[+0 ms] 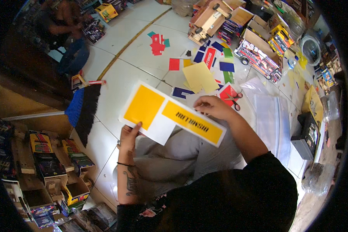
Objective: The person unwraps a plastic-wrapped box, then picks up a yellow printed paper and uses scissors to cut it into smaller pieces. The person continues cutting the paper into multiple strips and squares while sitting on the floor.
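Note:
A white-backed sticker sheet (144, 107) with a yellow square and a yellow strip bearing black lettering is held over my crossed legs. It is cut to an irregular outline, with a notch between its two yellow parts. My left hand (128, 140) grips its lower left part, thumb on top of the yellow square and fingers underneath. At the strip's upper edge, my right hand (213, 107) has its fingers curled and pinched against the sheet. Scissors (236, 101) with dark red handles lie on a red piece (227, 92) just beyond my right hand.
Red, blue, green and yellow cut pieces (174, 64) and a cream sheet (201, 76) lie on the tiled floor. Wooden toy trucks (259, 58) stand far right, more truck bodies (46, 166) near left. Clear plastic sleeves (272, 120) lie at right. Another person (67, 27) sits far left.

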